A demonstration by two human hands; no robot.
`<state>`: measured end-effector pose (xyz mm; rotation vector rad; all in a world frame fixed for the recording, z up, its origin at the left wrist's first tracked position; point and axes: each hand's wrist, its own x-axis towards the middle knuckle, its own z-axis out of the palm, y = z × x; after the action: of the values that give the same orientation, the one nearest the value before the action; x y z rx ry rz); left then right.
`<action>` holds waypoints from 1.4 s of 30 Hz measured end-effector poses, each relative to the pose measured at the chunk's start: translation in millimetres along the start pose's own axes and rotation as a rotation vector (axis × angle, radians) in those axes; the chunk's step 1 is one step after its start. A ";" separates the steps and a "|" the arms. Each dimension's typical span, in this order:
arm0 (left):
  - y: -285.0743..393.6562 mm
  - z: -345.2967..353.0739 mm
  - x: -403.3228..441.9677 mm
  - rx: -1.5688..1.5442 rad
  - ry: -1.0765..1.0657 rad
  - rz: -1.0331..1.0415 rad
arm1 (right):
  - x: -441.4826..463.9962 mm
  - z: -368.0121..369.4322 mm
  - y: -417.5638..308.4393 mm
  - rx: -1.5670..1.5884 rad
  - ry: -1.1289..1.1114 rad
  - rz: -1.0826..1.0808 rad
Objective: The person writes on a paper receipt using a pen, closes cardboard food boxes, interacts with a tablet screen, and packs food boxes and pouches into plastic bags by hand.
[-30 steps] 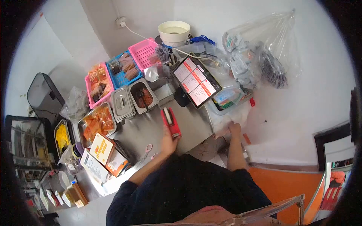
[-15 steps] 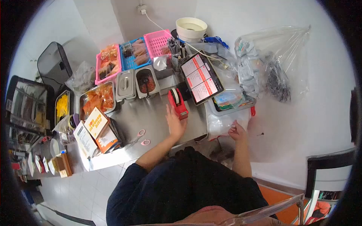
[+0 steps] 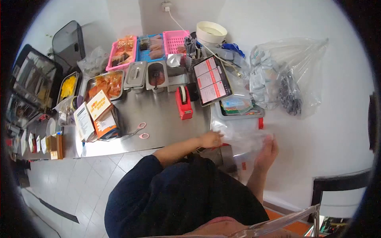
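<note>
A clear plastic bag [image 3: 243,139] with small red marks stretches between my two hands beside the right end of the steel table. My left hand [image 3: 211,139] is closed at the bag's left edge, its fingers curled. On the other side my right hand [image 3: 268,151] pinches the bag, fingers pointing up. A red tape dispenser [image 3: 184,106] stands on the table above my left hand, touched by neither hand. Behind the bag, a grey tray [image 3: 242,112] holds plastic packets, with a tablet [image 3: 212,80] showing order tickets propped beside it.
Pink-handled scissors [image 3: 142,130] and upright printed cards [image 3: 99,113] lie or stand on the steel table [image 3: 158,115]. Metal food pans [image 3: 155,75], pink and blue baskets [image 3: 149,47] and a cream bucket [image 3: 211,33] line the back. Large plastic bags [image 3: 291,75] rest against the right wall.
My left hand has let go of the tape dispenser and moved right and down to the plastic bag. My right hand has shifted right, and the bag is now stretched between both hands.
</note>
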<state>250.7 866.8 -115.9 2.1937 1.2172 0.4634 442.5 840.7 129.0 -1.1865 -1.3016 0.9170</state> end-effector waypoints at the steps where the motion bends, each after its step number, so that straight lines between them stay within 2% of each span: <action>1: -2.2 -15.0 -9.9 -0.243 0.069 -0.145 | -1.9 2.8 -1.8 -0.152 -0.101 -0.106; 2: -4.6 -28.8 -24.5 -0.490 0.144 -0.291 | -6.0 15.8 -6.7 -0.142 -0.155 -0.321; 4: -9.3 -48.4 -75.8 0.034 0.524 -0.266 | -26.9 57.6 -35.4 -0.106 -0.257 -0.733; 6: -2.1 -65.8 -128.8 0.204 0.679 -0.612 | -33.9 70.7 -27.6 -0.060 -0.475 -0.677; 8: -17.7 -65.5 -181.2 0.485 0.634 -0.881 | -41.8 83.5 -18.1 0.016 -0.601 -0.616; 11: -55.0 -34.6 -255.0 0.503 0.604 -1.051 | -48.3 104.1 -7.5 0.138 -0.636 -0.518; 15: -63.4 -32.8 -279.4 0.438 0.517 -0.897 | -52.8 124.9 -11.7 0.135 -0.631 -0.451; 18: -89.0 -55.6 -260.3 0.375 0.335 -0.562 | -61.5 140.5 -18.4 0.062 -0.627 -0.484; 20: -110.0 -79.6 -235.2 0.631 0.274 -0.567 | -70.0 151.1 -22.8 -0.048 -0.576 -0.566; 22: -101.3 -121.8 -210.3 0.672 0.515 -0.636 | -78.1 163.3 -29.1 -0.207 -0.475 -0.699; 23: -86.1 -141.0 -204.9 0.690 0.636 -0.670 | -83.7 169.6 -29.4 -0.189 -0.450 -0.744; 26: -12.9 -179.3 -218.0 -0.166 1.342 -0.357 | -103.4 197.1 -10.2 -0.060 -0.432 -0.832; 27: 8.6 -180.3 -228.4 -0.251 1.481 -0.334 | -109.2 208.5 2.7 0.022 -0.470 -0.833; 28: 32.4 -187.4 -240.2 -0.389 1.408 -0.255 | -111.5 219.3 14.5 0.103 -0.509 -0.830; 29: 58.9 -190.9 -252.7 -0.535 1.323 -0.188 | -112.5 223.4 24.5 0.031 -0.615 -0.909; 30: 74.8 -187.1 -262.9 -0.688 1.229 -0.129 | -120.5 227.7 13.4 0.044 -0.770 -0.885; 32: 84.1 -172.7 -273.6 -0.849 1.113 -0.186 | -132.8 240.8 -20.8 0.079 -1.082 -0.835; 33: 86.5 -170.5 -276.5 -0.920 1.061 -0.202 | -133.8 241.3 -20.6 0.186 -1.221 -0.697; 35: 84.0 -178.8 -293.1 -0.685 1.036 -0.334 | -112.6 244.1 3.4 0.127 -1.085 -0.956; 36: 81.5 -187.1 -302.5 -0.560 1.025 -0.399 | -111.0 245.8 -0.7 0.052 -0.959 -0.992; 37: 84.8 -200.4 -310.0 -0.321 1.006 -0.364 | -110.5 249.2 -12.2 -0.025 -0.834 -1.016; 40: 87.9 -220.7 -334.4 0.109 0.797 -0.090 | -107.5 258.3 -75.6 -0.556 -1.046 -1.043; 41: 96.9 -229.4 -340.0 0.301 0.774 -0.128 | -99.9 263.4 -70.1 -0.491 -1.140 -1.145; 42: 99.4 -231.2 -347.4 0.303 0.814 -0.189 | -92.6 265.2 -47.9 -0.458 -1.206 -1.074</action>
<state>6.1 603.7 118.5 2.1514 1.9992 1.2340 165.5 773.5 128.3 0.0662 -2.7970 0.4420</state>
